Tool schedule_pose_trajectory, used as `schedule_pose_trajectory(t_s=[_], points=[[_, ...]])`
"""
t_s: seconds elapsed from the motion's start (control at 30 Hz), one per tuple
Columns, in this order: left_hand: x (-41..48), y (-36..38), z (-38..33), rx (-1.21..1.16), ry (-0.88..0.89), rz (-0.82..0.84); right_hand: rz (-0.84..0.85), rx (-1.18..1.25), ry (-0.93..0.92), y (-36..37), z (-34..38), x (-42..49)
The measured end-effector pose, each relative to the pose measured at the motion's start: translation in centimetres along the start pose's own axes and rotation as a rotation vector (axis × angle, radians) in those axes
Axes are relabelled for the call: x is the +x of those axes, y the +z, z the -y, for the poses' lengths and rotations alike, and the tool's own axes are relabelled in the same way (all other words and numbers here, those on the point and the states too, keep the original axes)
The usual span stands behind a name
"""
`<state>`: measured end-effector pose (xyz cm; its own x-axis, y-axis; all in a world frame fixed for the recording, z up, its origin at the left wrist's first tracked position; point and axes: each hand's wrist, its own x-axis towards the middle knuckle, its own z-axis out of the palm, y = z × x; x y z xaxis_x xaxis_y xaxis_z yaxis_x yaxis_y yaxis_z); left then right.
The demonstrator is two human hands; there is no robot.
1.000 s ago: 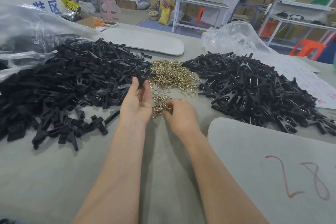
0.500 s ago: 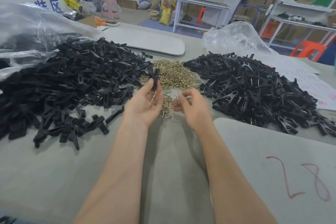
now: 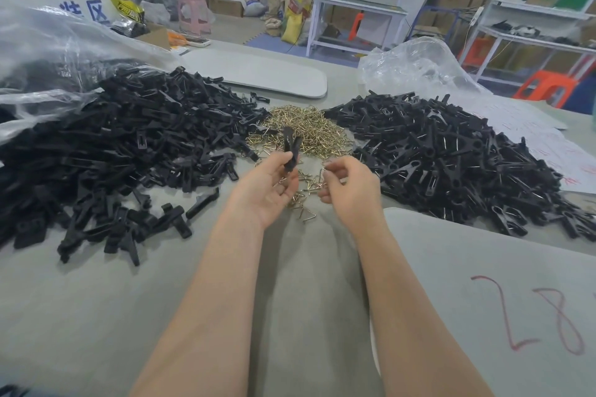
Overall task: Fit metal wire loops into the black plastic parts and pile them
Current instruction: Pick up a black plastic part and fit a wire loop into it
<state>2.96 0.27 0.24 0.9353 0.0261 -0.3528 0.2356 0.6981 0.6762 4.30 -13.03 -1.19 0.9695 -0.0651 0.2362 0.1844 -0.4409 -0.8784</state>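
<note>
My left hand holds a black plastic part upright between thumb and fingers, above the table's middle. My right hand pinches a brass-coloured wire loop just right of that part, a small gap between them. A heap of wire loops lies beyond both hands, with a few loose loops under them. A big pile of black plastic parts spreads at the left. Another pile of black parts, showing glints of wire, lies at the right.
Clear plastic bags lie at the far left and behind the right pile. A grey board marked "28" in red covers the near right, another grey board lies at the back. White papers sit far right.
Both hands rose from the loose loops on the table. The left hand brought the black part up into view, and the right hand lifted a wire loop beside it.
</note>
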Motion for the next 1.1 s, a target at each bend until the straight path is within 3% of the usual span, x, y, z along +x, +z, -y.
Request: schedule_pose_trajectory(t_s=[0.13,0.3,0.47,0.63,0.87,0.97,1.1], points=[[0.1,0.2,0.4,0.133,0.096,0.023,-0.017,0.218,0.058,-0.9,0.5,0.2],[0.1,0.7,1.7,0.897,0.504,-0.114,-0.100,0.512,0.168,-2.4,1.0,0.3],[0.0,0.9,2.5,1.194,0.742,-0.081,-0.146,0.603,0.270,-3.1,1.2,0.6],[0.0,1.0,2.7,1.218,0.842,-0.037,-0.172,0.421,0.184,-2.1,1.6,0.3],[-0.1,0.9,2.6,1.190,0.851,-0.030,-0.128,0.369,0.181,-1.7,1.8,0.0],[-0.2,0.6,2.2,1.183,0.808,0.017,0.056,0.397,0.285,-2.5,1.8,0.1],[-0.8,0.4,1.2,1.106,0.704,0.201,0.367,0.737,0.521,-4.5,1.3,0.1]])
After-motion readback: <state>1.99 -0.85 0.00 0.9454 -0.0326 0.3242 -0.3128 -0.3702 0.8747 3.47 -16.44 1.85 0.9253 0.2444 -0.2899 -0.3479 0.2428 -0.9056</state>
